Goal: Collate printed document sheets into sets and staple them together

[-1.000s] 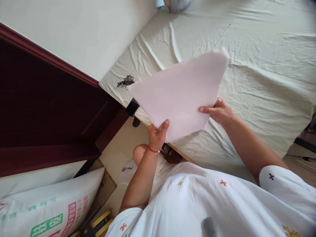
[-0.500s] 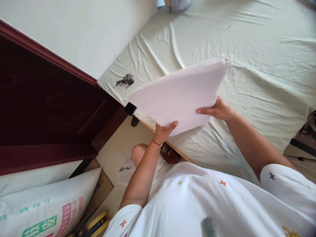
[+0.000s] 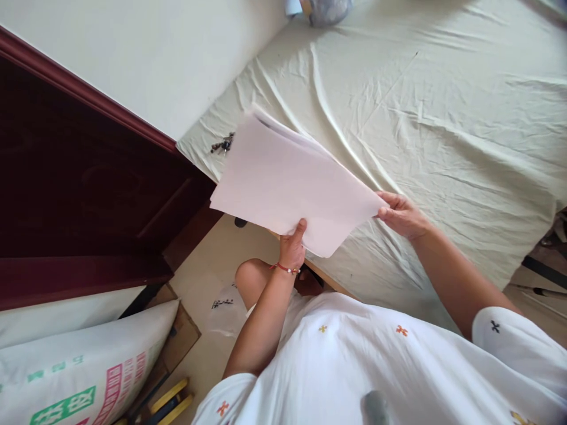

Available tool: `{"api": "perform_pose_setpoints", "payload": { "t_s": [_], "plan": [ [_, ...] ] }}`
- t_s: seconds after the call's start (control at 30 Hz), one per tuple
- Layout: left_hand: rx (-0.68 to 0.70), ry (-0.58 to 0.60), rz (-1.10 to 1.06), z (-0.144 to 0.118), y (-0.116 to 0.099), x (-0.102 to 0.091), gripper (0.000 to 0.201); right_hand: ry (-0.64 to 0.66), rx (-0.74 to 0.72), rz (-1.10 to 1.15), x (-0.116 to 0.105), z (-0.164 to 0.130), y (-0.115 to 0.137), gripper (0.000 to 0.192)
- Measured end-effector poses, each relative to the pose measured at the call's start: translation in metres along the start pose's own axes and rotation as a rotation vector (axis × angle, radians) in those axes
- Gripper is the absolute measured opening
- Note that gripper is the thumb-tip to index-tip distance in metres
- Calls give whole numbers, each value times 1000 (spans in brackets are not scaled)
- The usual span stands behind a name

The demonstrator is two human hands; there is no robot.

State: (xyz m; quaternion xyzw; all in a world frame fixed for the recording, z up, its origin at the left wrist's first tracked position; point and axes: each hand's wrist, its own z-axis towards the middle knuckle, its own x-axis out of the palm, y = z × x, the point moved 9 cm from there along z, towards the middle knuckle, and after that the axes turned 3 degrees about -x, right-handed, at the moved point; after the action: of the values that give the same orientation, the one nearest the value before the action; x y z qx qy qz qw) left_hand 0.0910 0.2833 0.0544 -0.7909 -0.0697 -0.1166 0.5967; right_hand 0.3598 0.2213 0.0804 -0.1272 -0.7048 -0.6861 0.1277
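Paper is what both hands have hold of, a thin sheaf of pale sheets (image 3: 287, 186) carried in the air over the near edge of the bed (image 3: 443, 118). Nearest me, the left hand (image 3: 292, 248), a red string at its wrist, pinches the lower edge with the thumb on top and the fingers hidden beneath. The right hand (image 3: 401, 213) closes on the right-hand corner, fingers curled around it. Up at the far corner the sheets fan apart a little, so to my eye the thing to do well is to keep both pinches firm and even, with the sheaf level, or the loose leaves may slide out of line. A gentle tap of the edges would likely square them. Beyond the paper, a bunch of keys (image 3: 222, 143) lies on the wrinkled sheet near the bed's corner, partly hidden behind the sheaf. Off to the left stand a dark wooden panel (image 3: 88, 195) and a printed sack (image 3: 84, 366) on the floor.
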Motion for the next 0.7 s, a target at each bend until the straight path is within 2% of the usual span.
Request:
{"api": "perform_pose_setpoints", "payload": {
  "t_s": [0.13, 0.23, 0.3, 0.37, 0.47, 0.6, 0.63, 0.7],
  "plan": [
    [-67, -24, -99, -10, 16, 14, 69, -81, 40, 205, 25, -21, -37, 58],
    [-89, 13, -127, -19, 30, 32, 71, -236, 75, 206, 38, -28, -56, 69],
    [-90, 36, -119, -22, 36, 37, 66, -354, 52, 129, 34, -29, -57, 71],
    [-91, 40, -95, -20, 37, 30, 58, -448, 1, 36, 20, -30, -48, 71],
    [-75, 55, -38, -5, 22, 4, 50, -479, -48, -112, -9, -33, -24, 64],
    [118, 12, 36, 21, -28, -40, 62, -373, -19, -353, -35, -37, 13, 48],
    [135, 37, 55, 25, -37, -44, 63, -356, -16, -407, -38, -37, 23, 45],
    [173, 94, 137, 31, -55, -46, 54, -267, -42, -511, -35, -34, 39, 38]
  ]
}}
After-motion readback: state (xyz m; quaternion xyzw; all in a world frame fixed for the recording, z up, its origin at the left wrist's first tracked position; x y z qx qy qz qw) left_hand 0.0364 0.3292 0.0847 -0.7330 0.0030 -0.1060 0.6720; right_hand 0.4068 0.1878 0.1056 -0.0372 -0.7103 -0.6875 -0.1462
